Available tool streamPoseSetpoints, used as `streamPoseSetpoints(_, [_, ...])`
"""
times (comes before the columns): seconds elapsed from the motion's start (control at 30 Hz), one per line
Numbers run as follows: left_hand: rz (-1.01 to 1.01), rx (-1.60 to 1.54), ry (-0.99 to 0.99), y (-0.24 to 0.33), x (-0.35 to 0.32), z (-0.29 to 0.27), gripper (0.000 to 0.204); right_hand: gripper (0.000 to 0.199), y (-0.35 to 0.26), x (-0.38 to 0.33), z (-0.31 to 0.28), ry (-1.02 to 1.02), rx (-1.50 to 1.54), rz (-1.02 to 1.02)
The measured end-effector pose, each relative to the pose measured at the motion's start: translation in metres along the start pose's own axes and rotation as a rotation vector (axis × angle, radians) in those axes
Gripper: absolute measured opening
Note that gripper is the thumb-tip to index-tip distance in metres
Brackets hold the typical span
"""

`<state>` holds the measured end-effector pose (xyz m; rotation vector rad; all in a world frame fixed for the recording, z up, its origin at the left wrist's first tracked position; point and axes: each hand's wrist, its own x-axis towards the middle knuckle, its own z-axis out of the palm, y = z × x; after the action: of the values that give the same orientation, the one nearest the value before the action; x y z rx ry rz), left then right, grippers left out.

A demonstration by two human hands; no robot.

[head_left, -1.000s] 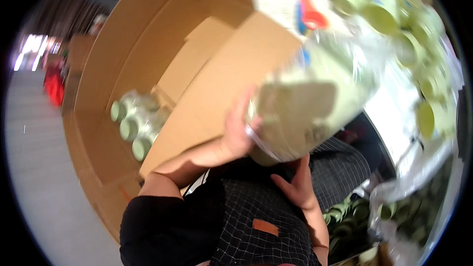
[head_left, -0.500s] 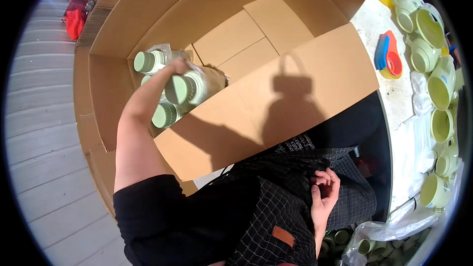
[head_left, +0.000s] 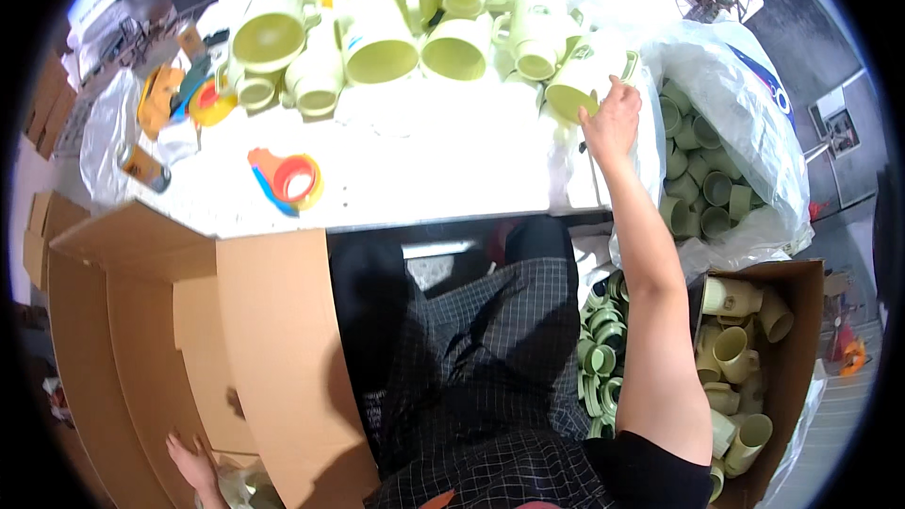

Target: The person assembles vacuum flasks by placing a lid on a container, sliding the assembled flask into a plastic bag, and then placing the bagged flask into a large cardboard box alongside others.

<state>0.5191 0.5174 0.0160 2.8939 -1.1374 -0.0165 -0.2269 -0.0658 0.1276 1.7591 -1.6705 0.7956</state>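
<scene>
My right hand (head_left: 613, 121) reaches out to the far right of the white table, fingers apart. Its thumb is by the rim of a pale green plastic mug (head_left: 577, 92) lying on its side, and its fingertips are close to the handle; a firm grip does not show. Low on the left, my left hand (head_left: 192, 464) hangs inside a big cardboard box (head_left: 273, 349), empty, with its fingers spread. Beside it lies a clear plastic bag (head_left: 247, 488), cut off by the picture's lower edge. Several more light green mugs (head_left: 380, 52) lie in rows along the table's far side.
A red, yellow and blue tool like a tape dispenser (head_left: 290, 177) lies on the white table (head_left: 424, 170). To the right are a clear bag of green cups (head_left: 698, 160), a carton of pale green mugs (head_left: 801, 320) and green lids or rings (head_left: 603, 349). A can (head_left: 144, 168) stands at the left.
My view has swung from the box to the table. My left hand has let go of the green-capped bottle it was handling in the box. My right hand has gone from my lap to the mugs.
</scene>
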Motion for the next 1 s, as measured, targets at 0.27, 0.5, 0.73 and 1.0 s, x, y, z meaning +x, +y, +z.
streamPoseSetpoints(0.27, [1.201, -0.517, 0.216, 0.485, -0.024, -0.101, 0.063, 0.037, -0.086, -0.031, -0.047, -0.056, 0.723, 0.066])
streamPoseSetpoints(0.5, [1.260, -0.516, 0.092, 0.558, -0.064, -0.047, 0.030, 0.054, 0.007, -0.101, -0.120, -0.193, 0.807, 0.602])
streamPoseSetpoints(0.73, [0.307, -1.713, -0.171, 0.588, -0.049, -0.020, 0.034, 0.068, 0.229, -0.177, -0.022, -0.155, 0.256, 0.798])
streamPoseSetpoints(1.0, [0.124, -1.839, -0.590, 0.562, -0.071, -0.052, 0.042, 0.056, 0.017, -0.183, -0.083, -0.455, 2.236, 1.370])
